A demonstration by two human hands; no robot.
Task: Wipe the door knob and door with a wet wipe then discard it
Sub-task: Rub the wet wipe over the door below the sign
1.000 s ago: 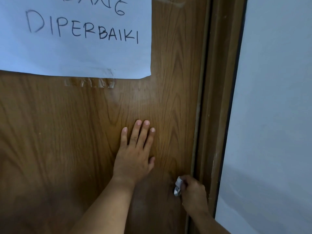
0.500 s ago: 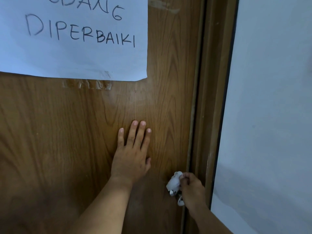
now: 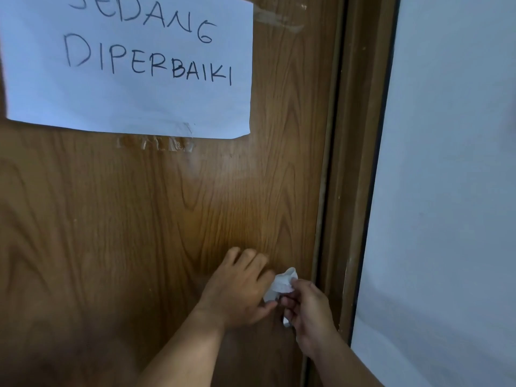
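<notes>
The right hand [image 3: 310, 311] pinches the crumpled white wet wipe [image 3: 282, 284] between thumb and fingertips, low on the wooden door [image 3: 167, 233] beside the door frame [image 3: 360, 163]. The left hand [image 3: 240, 286], flat and spread on the panel half a second ago, has dropped and curled so that its thumb and fingers meet the wipe too. The door knob is now hidden behind both hands. This looks like a regrip or refolding of the wipe, so wiping seems paused. The taped paper sign [image 3: 125, 65] hangs well above.
</notes>
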